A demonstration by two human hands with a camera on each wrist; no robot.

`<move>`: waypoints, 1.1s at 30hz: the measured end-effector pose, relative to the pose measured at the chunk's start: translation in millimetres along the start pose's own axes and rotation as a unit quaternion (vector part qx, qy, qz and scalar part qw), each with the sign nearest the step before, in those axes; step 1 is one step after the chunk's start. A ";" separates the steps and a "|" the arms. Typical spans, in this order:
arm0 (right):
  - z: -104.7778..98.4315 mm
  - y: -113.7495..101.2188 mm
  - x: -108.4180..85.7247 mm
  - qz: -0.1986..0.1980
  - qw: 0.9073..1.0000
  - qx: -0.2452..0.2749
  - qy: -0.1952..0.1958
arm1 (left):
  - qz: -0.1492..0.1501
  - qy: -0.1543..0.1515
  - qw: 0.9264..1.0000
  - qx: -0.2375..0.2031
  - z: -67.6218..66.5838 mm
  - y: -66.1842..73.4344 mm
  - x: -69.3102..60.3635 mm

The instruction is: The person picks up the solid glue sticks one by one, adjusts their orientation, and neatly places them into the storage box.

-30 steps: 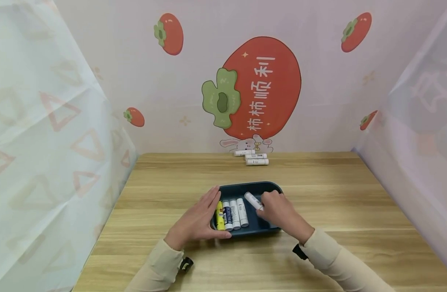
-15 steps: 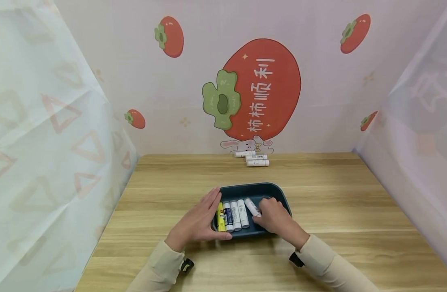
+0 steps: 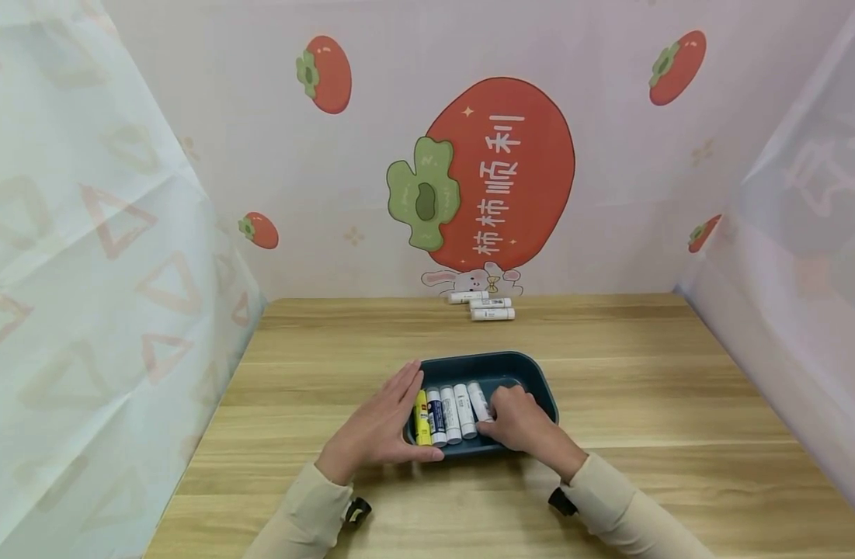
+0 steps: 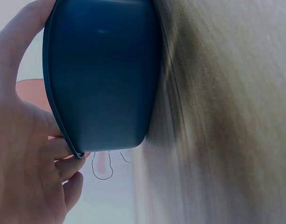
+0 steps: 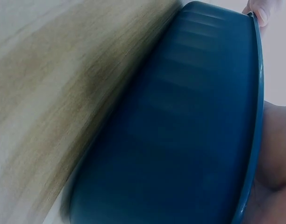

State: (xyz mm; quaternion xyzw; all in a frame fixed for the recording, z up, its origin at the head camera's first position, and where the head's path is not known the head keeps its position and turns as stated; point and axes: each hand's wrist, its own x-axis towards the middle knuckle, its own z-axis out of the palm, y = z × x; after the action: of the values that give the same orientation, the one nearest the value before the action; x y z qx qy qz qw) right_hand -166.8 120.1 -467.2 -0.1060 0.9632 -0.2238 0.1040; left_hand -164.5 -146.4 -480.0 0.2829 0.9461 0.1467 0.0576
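Observation:
A dark blue tray (image 3: pixel 514 362) sits on the table in the head view. At its left end my left hand (image 3: pixel 378 423) grips the rim, thumb along the front and fingers over the far side. Lined up inside are a yellow glue stick (image 3: pixel 422 419), a navy-and-white one (image 3: pixel 436 418) and two white ones (image 3: pixel 463 411). My right hand (image 3: pixel 521 423) reaches into the tray and holds another white glue stick (image 3: pixel 479 402), tilted slightly against the row. Its lower end is hidden by the fingers. Both wrist views show mostly the tray's outer wall (image 4: pixel 103 79).
Three white glue sticks (image 3: pixel 493 314) lie at the table's far edge, in front of a printed backdrop (image 3: pixel 504 171). Sheets hang on both sides (image 3: pixel 92 295). Wooden table surface (image 3: pixel 651 373) surrounds the tray.
My right hand has moved left and down in the tray with its glue stick, which has turned more upright and come against the row. The left hand stays at the rim.

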 end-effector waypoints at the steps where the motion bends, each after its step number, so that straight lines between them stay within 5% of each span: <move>1: 0.1 0.1 -0.3 -0.002 1.000 0.002 -0.001 | 0.000 0.000 1.000 -0.001 0.2 0.0 0.2; 20: -13.8 7.1 -2.5 -0.045 0.998 0.024 -0.047 | 0.007 0.002 1.000 0.004 -0.4 0.1 3.7; 33: -57.2 9.1 4.4 -0.096 0.994 -0.006 -0.051 | 0.002 0.001 1.000 0.002 1.1 -0.9 1.3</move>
State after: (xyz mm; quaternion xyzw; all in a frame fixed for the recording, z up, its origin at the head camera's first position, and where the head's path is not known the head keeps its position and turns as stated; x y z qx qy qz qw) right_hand -186.6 150.4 -421.8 -0.2096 0.9434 -0.2217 0.1304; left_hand -165.9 -146.2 -481.4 0.2844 0.9460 0.1455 0.0557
